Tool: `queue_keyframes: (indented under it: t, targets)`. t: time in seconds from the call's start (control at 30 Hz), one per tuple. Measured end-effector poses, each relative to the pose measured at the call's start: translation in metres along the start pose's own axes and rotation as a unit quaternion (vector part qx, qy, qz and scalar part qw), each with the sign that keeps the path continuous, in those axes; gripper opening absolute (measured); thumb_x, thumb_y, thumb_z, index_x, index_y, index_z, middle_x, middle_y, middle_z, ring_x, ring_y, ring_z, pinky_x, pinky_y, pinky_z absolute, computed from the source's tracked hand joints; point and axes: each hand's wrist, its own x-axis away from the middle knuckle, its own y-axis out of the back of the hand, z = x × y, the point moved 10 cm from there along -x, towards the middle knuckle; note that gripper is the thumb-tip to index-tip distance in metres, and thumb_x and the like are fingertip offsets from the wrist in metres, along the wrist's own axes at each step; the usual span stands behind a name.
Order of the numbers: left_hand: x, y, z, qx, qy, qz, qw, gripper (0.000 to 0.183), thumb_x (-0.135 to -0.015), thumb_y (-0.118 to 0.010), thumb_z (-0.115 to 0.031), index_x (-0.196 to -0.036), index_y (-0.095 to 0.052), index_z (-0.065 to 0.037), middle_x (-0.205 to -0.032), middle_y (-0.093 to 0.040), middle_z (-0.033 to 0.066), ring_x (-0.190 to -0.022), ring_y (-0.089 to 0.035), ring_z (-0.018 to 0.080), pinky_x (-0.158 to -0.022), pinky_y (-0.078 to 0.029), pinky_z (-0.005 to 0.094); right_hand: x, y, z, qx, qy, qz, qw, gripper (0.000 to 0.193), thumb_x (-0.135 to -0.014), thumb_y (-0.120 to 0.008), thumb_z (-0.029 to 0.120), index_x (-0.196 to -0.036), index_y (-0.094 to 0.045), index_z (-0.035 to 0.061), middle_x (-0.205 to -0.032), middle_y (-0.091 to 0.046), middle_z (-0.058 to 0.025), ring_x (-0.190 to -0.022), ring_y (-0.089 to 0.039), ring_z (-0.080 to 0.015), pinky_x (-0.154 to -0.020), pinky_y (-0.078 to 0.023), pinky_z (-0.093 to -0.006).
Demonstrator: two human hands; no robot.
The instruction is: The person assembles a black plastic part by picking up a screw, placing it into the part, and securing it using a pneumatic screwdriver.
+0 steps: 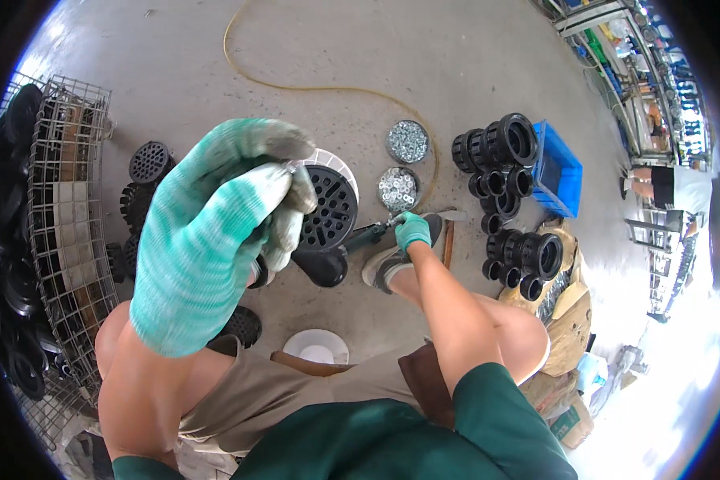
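My left hand (224, 216), in a mint-green knit glove with grey fingers, is raised close in front of me. Its fingertips are pinched together; anything between them is too small to make out. Behind it is a round black grate (328, 210) with many holes, over a white round piece (340, 162). A black rounded part (324, 268) sits just below the grate. Lower down by my shoe, my gloved right hand (413, 230) is closed around a dark slim power tool (366, 238), which points toward the grate. The glove hides part of the tool.
Two bowls, one of screws (408, 142) and one of pale washers (398, 190), stand ahead beside a yellow hose (320, 86). A hammer (449, 244) lies right of my foot. Stacked black fittings (528, 252) and a blue crate (570, 172) are right; a wire cage (68, 200) is left.
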Motion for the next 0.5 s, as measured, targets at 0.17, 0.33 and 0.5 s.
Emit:
queue_keyframes:
  t: [0.17,0.33,0.5]
  targets:
    - [-0.005,0.007,-0.007,-0.037,-0.042,-0.04,0.998,0.029,-0.095,-0.062,-0.016,-0.12,-0.061,-0.001,-0.087,-0.062,0.0079,-0.06,-0.053,0.0102,-0.053,-0.042,0.0209,-0.021,-0.022,0.01,0.101,0.104,0.082,0.986,0.038,-0.087,-0.057,0.003,-0.118,-0.072,0.0181,-0.122,-0.065,-0.0192,-0.113,-0.063,-0.038,-0.097,-0.051,-0.0462]
    - [-0.013,0.012,-0.004,-0.061,-0.034,-0.068,0.995,0.029,-0.095,-0.064,-0.018,-0.118,-0.062,-0.001,-0.086,-0.062,0.0084,-0.06,-0.053,0.0104,-0.052,-0.042,0.0211,-0.014,-0.038,-0.001,0.163,0.062,0.152,0.973,0.031,-0.088,-0.06,0.007,-0.115,-0.072,0.0164,-0.124,-0.065,-0.0172,-0.114,-0.063,-0.0377,-0.097,-0.051,-0.047]
    - [-0.019,0.007,-0.001,-0.068,-0.026,-0.05,0.996,0.028,-0.095,-0.065,-0.018,-0.117,-0.062,-0.001,-0.086,-0.063,0.0084,-0.06,-0.054,0.0104,-0.053,-0.043,0.021,-0.034,-0.033,-0.032,0.037,-0.003,0.055,0.998,0.027,-0.085,-0.071,0.024,-0.108,-0.075,0.0107,-0.11,-0.072,-0.0183,-0.103,-0.068,-0.0365,-0.092,-0.054,-0.0436]
